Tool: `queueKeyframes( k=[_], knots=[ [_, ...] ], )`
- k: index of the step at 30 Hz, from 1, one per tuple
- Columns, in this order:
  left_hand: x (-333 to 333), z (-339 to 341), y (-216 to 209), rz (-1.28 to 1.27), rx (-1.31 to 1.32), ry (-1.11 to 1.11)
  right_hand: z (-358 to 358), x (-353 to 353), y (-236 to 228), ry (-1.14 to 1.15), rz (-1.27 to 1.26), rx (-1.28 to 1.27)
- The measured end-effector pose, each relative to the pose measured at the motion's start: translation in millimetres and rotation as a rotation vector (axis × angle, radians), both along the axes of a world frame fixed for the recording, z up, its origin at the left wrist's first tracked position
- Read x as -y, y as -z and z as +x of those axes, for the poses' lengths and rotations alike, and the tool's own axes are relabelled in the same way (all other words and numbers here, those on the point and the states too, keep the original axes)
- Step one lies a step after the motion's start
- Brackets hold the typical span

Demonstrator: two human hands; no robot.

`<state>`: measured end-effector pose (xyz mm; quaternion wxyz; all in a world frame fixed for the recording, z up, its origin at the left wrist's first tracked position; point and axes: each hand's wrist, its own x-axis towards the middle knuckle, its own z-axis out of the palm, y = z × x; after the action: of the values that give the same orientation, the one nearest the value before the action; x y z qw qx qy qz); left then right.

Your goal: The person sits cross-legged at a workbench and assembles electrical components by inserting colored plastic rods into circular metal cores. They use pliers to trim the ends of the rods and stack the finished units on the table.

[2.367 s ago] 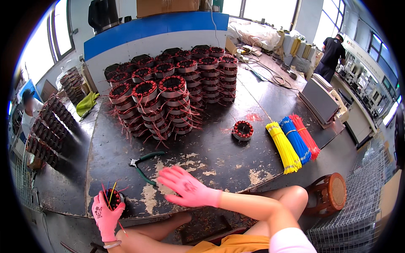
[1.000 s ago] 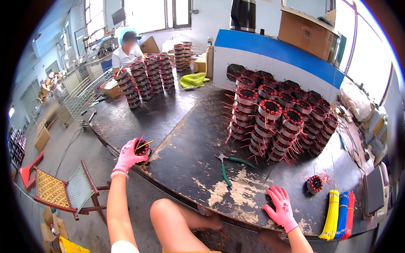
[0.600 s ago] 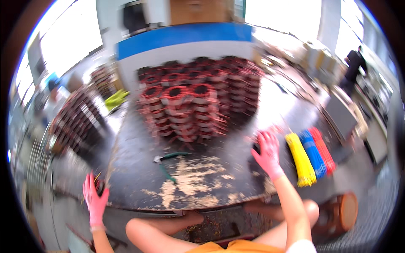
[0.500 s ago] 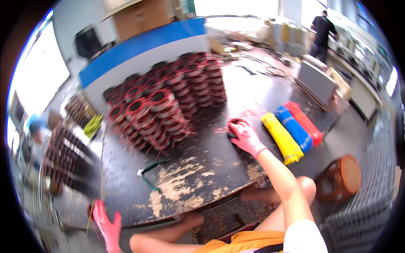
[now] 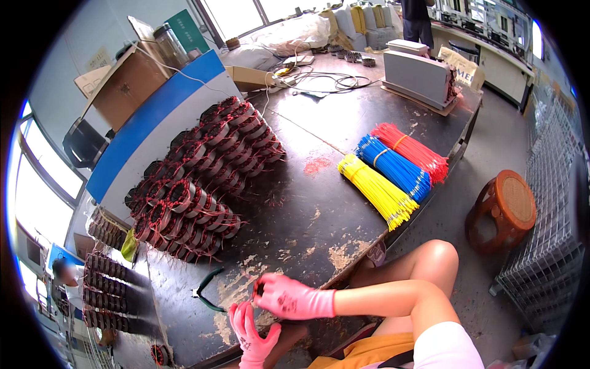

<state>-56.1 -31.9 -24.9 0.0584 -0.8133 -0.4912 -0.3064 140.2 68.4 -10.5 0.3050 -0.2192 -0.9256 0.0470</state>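
Observation:
Above the front edge of the table, my right hand (image 5: pixel 289 297), in a pink glove, is closed round a small stator (image 5: pixel 259 286), a dark ring with reddish windings mostly hidden by the fingers. Just below and left of it, my left hand (image 5: pixel 252 335), gloved the same way, is open with thumb and fingers apart. Its fingertips are close to the right hand; whether they touch the stator I cannot tell. Green-handled pliers (image 5: pixel 208 289) lie on the table near my left hand. A single stator (image 5: pixel 160 355) with red wire sits at the lower left.
Stacked stators (image 5: pixel 196 178) fill the table's left side before a blue-topped partition (image 5: pixel 157 120). Yellow (image 5: pixel 378 192), blue (image 5: pixel 393 166) and red (image 5: pixel 410 150) wire bundles lie at right. More stacks (image 5: pixel 104 289) stand far left. A wooden stool (image 5: pixel 501 209) stands right; a person (image 5: pixel 416 18) is behind.
My right hand has brought the stator from mid-table to the front edge. My left hand has come in from the far left, leaving a stator there. The view has turned.

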Motion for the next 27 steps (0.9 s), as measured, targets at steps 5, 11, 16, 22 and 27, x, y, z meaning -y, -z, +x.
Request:
queueKeyframes(
  k=[5,11,16,22,27],
  knots=[
    [6.2,-22.9,25.3,0.115,0.119,-0.232,-25.6,-3.7,4.7,-0.385,-0.509,-0.220],
    [-0.9,-11.2,30.3,0.161,-0.147,-0.237,14.8,-119.2,55.1,0.151,-0.003,-0.125],
    [10.6,-19.4,31.8,0.100,-0.179,-0.271,-21.6,-179.0,61.6,0.144,0.042,-0.096],
    [18.4,-27.4,30.9,0.054,-0.256,-0.282,7.2,-255.4,62.5,0.445,-0.117,0.087],
    [10.0,-23.1,47.2,0.122,-0.261,-0.231,110.0,-270.1,55.6,0.697,-0.180,0.165]
  ],
)
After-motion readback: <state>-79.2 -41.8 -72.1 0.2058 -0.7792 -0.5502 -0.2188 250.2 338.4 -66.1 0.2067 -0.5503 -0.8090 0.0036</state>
